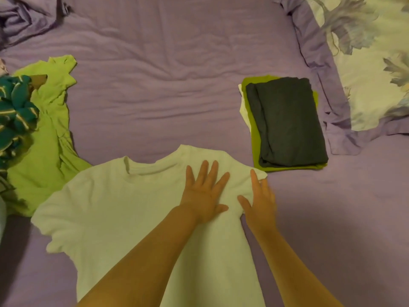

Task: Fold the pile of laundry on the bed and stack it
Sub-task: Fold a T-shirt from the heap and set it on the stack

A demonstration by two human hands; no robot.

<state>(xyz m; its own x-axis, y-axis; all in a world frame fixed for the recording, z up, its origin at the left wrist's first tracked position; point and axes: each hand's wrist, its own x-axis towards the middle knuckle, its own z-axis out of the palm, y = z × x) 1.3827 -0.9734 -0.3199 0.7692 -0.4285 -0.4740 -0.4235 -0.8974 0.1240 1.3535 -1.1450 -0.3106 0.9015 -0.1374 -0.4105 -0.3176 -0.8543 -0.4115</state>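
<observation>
- We see a white T-shirt point(115, 209) spread flat on the purple bed sheet point(166, 89), its collar pointing away from us and one short sleeve stretched out to the left.
- Our left hand point(204, 191) lies flat on the shirt near its right shoulder, fingers straight and spread, its grip released and pressing the cloth down.
- Our right hand point(260, 202) sits at the shirt's right edge, where the sleeve looks folded inward; it is blurred, so we cannot tell whether its grip pinches the fabric or merely touches it.
- Just beyond the right hand stands the folded stack point(285, 122): a dark grey piece on top, a green one beneath, a white edge showing at the left.
- At the left lie unfolded clothes, a lime green garment point(48, 138) and a teal striped one point(15, 109) overlapping it.
- A floral pillow point(371, 69) rests at the upper right.
</observation>
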